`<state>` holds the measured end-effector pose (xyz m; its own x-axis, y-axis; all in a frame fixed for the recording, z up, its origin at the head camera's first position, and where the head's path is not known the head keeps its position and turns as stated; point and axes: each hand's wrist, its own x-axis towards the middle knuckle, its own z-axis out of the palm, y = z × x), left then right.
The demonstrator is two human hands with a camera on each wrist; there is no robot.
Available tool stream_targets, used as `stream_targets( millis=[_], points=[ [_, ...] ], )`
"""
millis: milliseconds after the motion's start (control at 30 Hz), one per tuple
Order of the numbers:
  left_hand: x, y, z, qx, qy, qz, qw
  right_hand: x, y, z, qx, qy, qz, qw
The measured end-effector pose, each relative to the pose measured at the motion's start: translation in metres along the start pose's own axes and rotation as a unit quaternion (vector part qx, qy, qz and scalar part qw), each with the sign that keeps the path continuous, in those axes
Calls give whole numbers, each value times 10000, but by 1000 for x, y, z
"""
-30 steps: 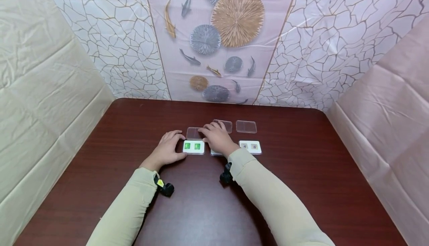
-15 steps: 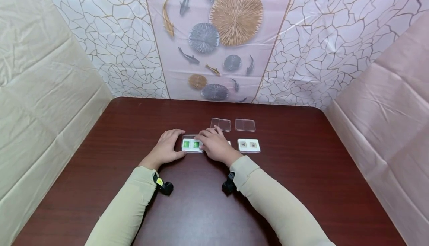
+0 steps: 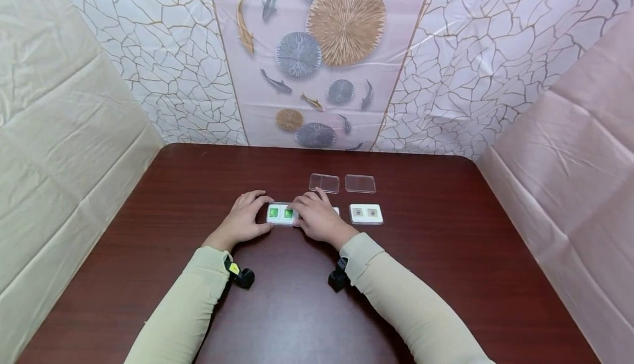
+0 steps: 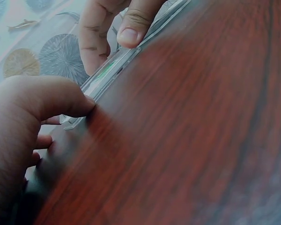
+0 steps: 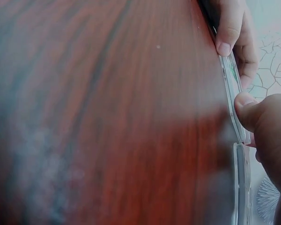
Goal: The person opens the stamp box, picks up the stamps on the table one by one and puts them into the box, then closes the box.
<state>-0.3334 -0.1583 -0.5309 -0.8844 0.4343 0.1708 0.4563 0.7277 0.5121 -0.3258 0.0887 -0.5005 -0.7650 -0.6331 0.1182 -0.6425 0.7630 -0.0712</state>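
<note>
A shallow white-and-clear case [image 3: 281, 222] with two green squares lies flat on the table in the head view. My left hand [image 3: 238, 221] grips its left end, thumb at the near edge and fingers at the far edge. Over the case sits a clear plastic lid [image 4: 99, 77], seen edge-on in the left wrist view. My right hand [image 3: 319, 216] holds the right part of the lid, its thumb [image 5: 246, 105] on the near edge. Whether the lid is fully seated cannot be told. The right hand hides the case's right end.
A second case [image 3: 337, 211] is mostly hidden under my right hand. A third case [image 3: 366, 222] with two small brownish squares lies right of it. Two clear lids, one left [image 3: 324, 183] and one right [image 3: 360, 183], lie behind them on the dark wooden table [image 3: 426, 254].
My right hand has brought the clear lid from behind the green-square case toward me and down onto it. My left hand has stayed at the case's left end.
</note>
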Motion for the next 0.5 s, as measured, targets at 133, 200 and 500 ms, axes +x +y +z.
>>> stream_targets(
  millis=[133, 200, 500],
  points=[
    [1, 0, 0, -14, -23, -10, 10000, 1, 1, 1, 2, -32, 26, 10000],
    [1, 0, -1, -15, -45, -28, 10000, 1, 0, 1, 21, -64, 43, 10000],
    [0, -1, 0, 37, -58, -44, 10000, 1, -1, 0, -3, 23, -34, 10000]
  ],
)
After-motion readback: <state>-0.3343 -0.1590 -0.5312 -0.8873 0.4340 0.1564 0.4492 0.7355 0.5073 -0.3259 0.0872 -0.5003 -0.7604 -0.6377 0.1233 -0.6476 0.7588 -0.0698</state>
